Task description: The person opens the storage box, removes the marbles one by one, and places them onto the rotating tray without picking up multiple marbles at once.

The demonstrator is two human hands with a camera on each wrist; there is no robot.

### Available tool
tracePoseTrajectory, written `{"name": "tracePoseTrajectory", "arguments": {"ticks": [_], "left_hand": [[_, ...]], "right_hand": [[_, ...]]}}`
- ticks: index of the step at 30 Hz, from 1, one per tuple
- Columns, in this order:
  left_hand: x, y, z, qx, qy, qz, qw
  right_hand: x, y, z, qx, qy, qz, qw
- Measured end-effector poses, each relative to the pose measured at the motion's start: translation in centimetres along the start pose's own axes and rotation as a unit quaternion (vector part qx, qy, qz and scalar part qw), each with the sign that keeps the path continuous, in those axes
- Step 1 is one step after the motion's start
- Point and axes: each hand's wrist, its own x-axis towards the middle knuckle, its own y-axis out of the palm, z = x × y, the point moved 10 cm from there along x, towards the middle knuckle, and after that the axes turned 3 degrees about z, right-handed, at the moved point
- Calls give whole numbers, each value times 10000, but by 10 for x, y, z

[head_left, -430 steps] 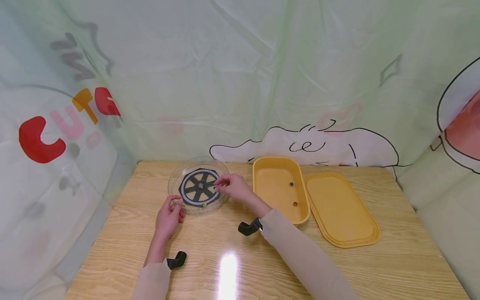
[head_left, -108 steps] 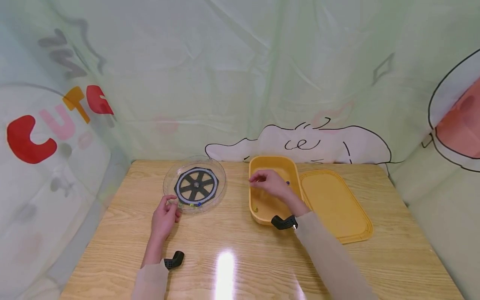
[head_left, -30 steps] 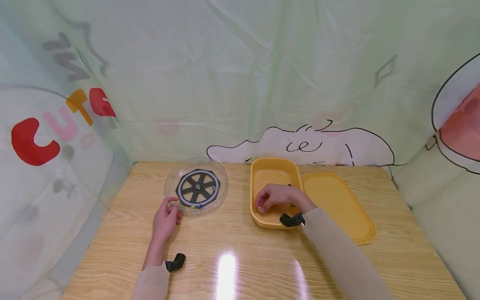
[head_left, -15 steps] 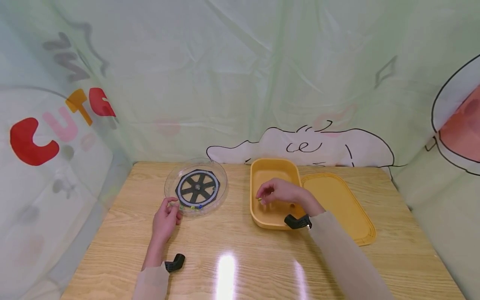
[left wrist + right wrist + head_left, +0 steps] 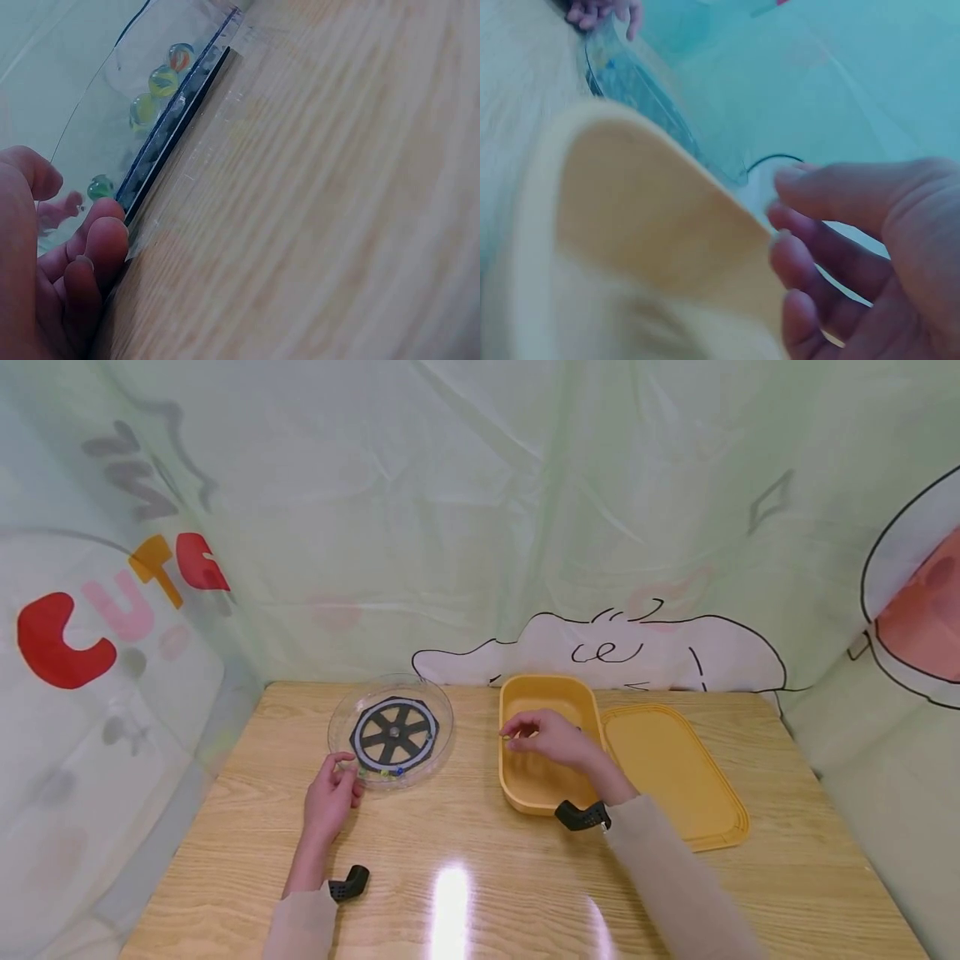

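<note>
A clear round dish (image 5: 375,692) stands at the left, with a black spoked wheel (image 5: 394,732) in its middle. Curled at its near-left rim, my left hand (image 5: 330,797) holds the dish between thumb and fingers. Several glass marbles (image 5: 163,80) lie along the dish's near side; a green marble (image 5: 100,187) is close to the fingertips. My right hand (image 5: 551,739) is raised over the yellow tub (image 5: 543,797), its thumb and fingers pinching a small yellow marble (image 5: 507,737). The right wrist view shows these fingertips together near the tub wall, mostly covering the marble.
A yellow lid (image 5: 678,777) lies flat just right of the tub. One dark marble (image 5: 578,728) shows in the tub behind the right hand. Behind the wooden table (image 5: 420,877) hangs a printed curtain (image 5: 375,527).
My right hand has picked the yellow marble off the tub floor and lifted it up and to the left. A blue marble has joined those along the dish's near side since the first frame. Left hand holds still.
</note>
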Motion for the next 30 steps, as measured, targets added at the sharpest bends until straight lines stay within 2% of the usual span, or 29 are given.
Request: {"name": "tracePoseTrajectory", "arguments": {"ticks": [7,14,17,23,30], "left_hand": [[0,1,-3,44,17,-4,10000],[1,3,-4,13,30,28,10000],[1,2,-4,36,36,15,10000],[0,-2,-4,98,59,-32,9999],[-2,-1,-4,34,93,-19,9999]], "right_hand": [[5,2,10,58,-209,-823,9964],[13,10,21,224,1,-1312,9911],[20,19,28,311,17,-1359,9902],[38,43,41,473,-233,-1285,9903],[55,65,37,553,-181,-1254,9904]]}}
